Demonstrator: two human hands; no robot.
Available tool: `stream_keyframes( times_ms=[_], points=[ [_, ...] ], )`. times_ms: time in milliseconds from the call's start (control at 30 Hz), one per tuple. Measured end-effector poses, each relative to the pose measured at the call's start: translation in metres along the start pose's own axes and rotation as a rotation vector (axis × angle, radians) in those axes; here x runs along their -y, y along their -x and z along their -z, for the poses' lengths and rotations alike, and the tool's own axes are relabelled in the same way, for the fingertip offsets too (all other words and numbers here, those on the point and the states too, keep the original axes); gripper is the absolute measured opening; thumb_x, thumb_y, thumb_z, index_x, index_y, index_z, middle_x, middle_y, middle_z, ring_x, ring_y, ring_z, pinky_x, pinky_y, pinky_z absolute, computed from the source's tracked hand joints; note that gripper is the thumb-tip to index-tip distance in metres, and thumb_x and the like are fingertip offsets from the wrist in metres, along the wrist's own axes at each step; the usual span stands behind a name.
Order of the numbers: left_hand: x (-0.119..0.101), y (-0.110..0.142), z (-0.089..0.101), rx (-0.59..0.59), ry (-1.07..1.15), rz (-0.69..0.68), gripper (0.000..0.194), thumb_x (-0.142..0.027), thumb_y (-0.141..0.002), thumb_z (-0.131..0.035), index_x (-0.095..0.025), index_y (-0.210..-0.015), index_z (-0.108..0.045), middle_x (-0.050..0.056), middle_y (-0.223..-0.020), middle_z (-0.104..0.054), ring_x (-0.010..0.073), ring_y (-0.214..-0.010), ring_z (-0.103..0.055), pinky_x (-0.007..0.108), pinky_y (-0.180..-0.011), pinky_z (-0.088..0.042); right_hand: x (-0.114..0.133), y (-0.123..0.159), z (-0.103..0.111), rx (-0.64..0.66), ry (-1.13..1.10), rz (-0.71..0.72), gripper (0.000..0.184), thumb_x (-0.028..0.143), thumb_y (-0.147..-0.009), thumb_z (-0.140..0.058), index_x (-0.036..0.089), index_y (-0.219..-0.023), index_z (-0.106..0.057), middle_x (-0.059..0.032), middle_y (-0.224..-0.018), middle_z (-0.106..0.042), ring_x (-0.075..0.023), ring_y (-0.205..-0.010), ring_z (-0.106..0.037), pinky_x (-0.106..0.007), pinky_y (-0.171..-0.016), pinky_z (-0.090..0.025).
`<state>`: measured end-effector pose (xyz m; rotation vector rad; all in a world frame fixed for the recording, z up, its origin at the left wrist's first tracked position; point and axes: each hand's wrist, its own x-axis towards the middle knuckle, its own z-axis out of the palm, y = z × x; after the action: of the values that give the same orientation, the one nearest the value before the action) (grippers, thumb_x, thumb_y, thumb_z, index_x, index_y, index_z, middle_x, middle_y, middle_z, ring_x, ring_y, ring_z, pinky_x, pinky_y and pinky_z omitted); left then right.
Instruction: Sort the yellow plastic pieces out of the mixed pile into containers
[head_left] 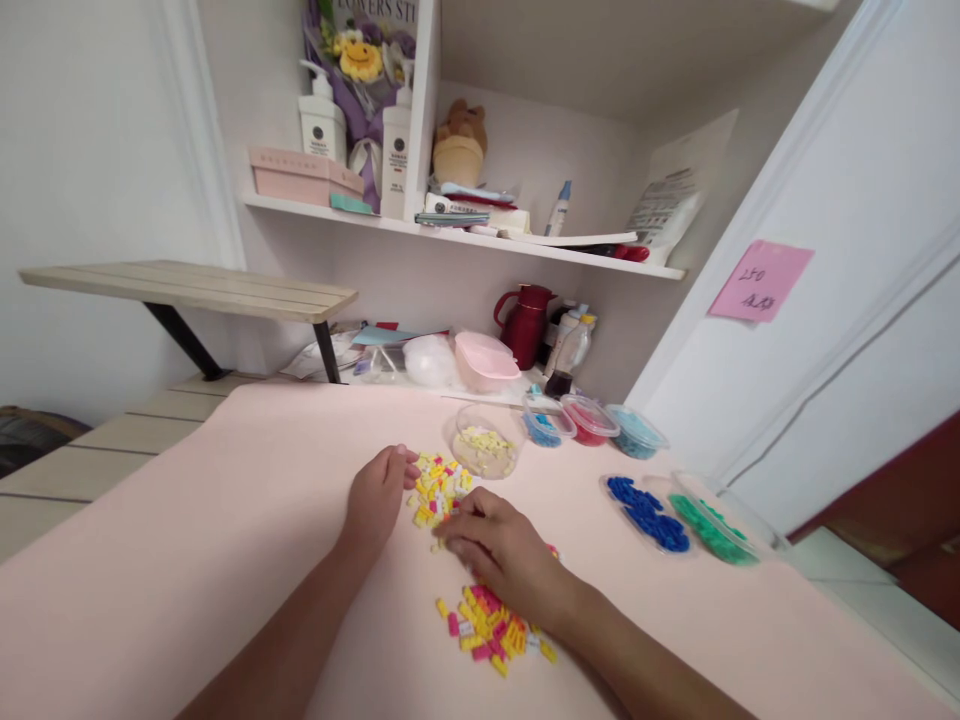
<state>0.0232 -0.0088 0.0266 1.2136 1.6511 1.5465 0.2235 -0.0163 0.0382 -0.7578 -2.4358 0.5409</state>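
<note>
A heap of small yellow, pink and white bricks (437,488) lies on the pale pink table mat (225,540). My left hand (379,495) rests on the mat at the heap's left edge, fingers curled against the bricks. My right hand (499,555) lies palm down between this heap and a second yellow and pink pile (491,630) nearer to me, its fingertips pressed together at the first heap's near edge. What those fingertips pinch is too small to make out. A clear round tub (487,440) holding pale yellow bricks stands just behind the heap.
Clear tubs with blue (547,425), red (590,420) and light blue (635,432) bricks stand at the back right. Trays of dark blue (649,512) and green (711,528) bricks sit to the right. A red jug (527,322), pink bowl (485,360) and shelves line the wall.
</note>
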Motion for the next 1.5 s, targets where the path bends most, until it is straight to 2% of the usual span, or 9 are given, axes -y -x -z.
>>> stream_keyframes(
  times_ms=[133,267,533,667,833,1000,1133,1367,1500],
  points=[
    [0.0,0.001,0.0,-0.003,0.006,-0.006,0.042,-0.055,-0.083,-0.043,-0.02,-0.078,-0.065,0.004,-0.071,-0.07,0.019,-0.065,-0.064,0.034,-0.069,-0.049,0.001,0.001,0.0,0.017,-0.119,0.023,0.026,0.01,-0.087,-0.055,0.026,-0.099,-0.072,-0.0049,-0.099,-0.058,-0.016,-0.091,-0.057,-0.028,-0.08,-0.049],
    [-0.001,0.002,0.0,-0.008,0.006,-0.011,0.042,-0.055,-0.083,-0.043,-0.02,-0.077,-0.065,0.004,-0.07,-0.07,0.0189,-0.065,-0.064,0.034,-0.068,-0.049,-0.005,0.001,-0.002,-0.035,-0.147,-0.009,0.03,0.012,-0.089,-0.054,0.029,-0.107,-0.071,-0.0049,-0.099,-0.056,-0.0162,-0.089,-0.057,-0.029,-0.078,-0.05],
    [0.002,0.001,-0.001,0.01,0.0,-0.013,0.043,-0.056,-0.084,-0.042,-0.02,-0.078,-0.066,0.004,-0.071,-0.07,0.0184,-0.066,-0.064,0.033,-0.068,-0.049,0.01,0.001,-0.013,-0.021,0.149,0.114,0.027,0.023,-0.088,-0.062,0.028,-0.113,-0.067,-0.0059,-0.098,-0.06,-0.0194,-0.091,-0.055,-0.034,-0.079,-0.041],
    [0.004,-0.001,-0.002,0.012,0.011,-0.015,0.042,-0.055,-0.084,-0.043,-0.02,-0.078,-0.066,0.003,-0.071,-0.07,0.0183,-0.066,-0.065,0.032,-0.069,-0.05,0.016,-0.003,-0.02,-0.048,0.296,0.155,0.021,0.017,-0.091,-0.056,0.028,-0.103,-0.07,-0.0048,-0.088,-0.06,-0.0182,-0.084,-0.054,-0.033,-0.074,-0.036],
    [0.004,-0.001,-0.001,0.015,-0.018,-0.02,0.041,-0.054,-0.085,-0.042,-0.021,-0.077,-0.066,0.003,-0.071,-0.07,0.0183,-0.066,-0.065,0.032,-0.068,-0.049,0.009,-0.005,-0.019,-0.071,0.241,0.11,0.022,0.016,-0.09,-0.057,0.027,-0.104,-0.07,-0.0051,-0.092,-0.062,-0.0176,-0.084,-0.055,-0.032,-0.074,-0.038],
    [0.003,0.0,-0.001,0.026,-0.032,-0.01,0.041,-0.053,-0.086,-0.041,-0.021,-0.079,-0.065,0.003,-0.073,-0.07,0.0181,-0.067,-0.065,0.033,-0.07,-0.049,0.007,-0.005,-0.016,-0.041,0.184,0.122,0.019,0.013,-0.088,-0.058,0.027,-0.089,-0.072,-0.0036,-0.088,-0.064,-0.0181,-0.087,-0.056,-0.034,-0.079,-0.039],
    [0.002,0.0,0.0,0.029,-0.033,-0.004,0.041,-0.053,-0.087,-0.04,-0.02,-0.079,-0.064,0.003,-0.073,-0.069,0.0186,-0.067,-0.064,0.033,-0.07,-0.049,0.007,-0.006,-0.006,-0.055,0.132,0.109,0.014,0.016,-0.088,-0.059,0.025,-0.088,-0.07,-0.0036,-0.092,-0.065,-0.0189,-0.089,-0.057,-0.035,-0.082,-0.04],
    [0.002,0.001,-0.001,0.038,-0.049,0.02,0.041,-0.054,-0.086,-0.041,-0.021,-0.078,-0.064,0.002,-0.073,-0.069,0.0187,-0.069,-0.065,0.033,-0.07,-0.047,-0.016,-0.025,0.039,-0.407,0.13,-0.018,0.014,0.023,-0.09,-0.056,0.023,-0.092,-0.069,-0.0064,-0.088,-0.062,-0.0209,-0.085,-0.058,-0.033,-0.076,-0.044],
    [0.0,0.002,0.0,0.035,-0.049,0.023,0.041,-0.054,-0.086,-0.04,-0.021,-0.078,-0.064,0.002,-0.073,-0.069,0.0186,-0.069,-0.064,0.033,-0.07,-0.047,-0.042,-0.042,0.059,-0.482,0.287,-0.078,0.023,0.027,-0.092,-0.052,0.022,-0.106,-0.07,-0.0075,-0.089,-0.062,-0.0212,-0.08,-0.059,-0.034,-0.074,-0.045]
  ],
)
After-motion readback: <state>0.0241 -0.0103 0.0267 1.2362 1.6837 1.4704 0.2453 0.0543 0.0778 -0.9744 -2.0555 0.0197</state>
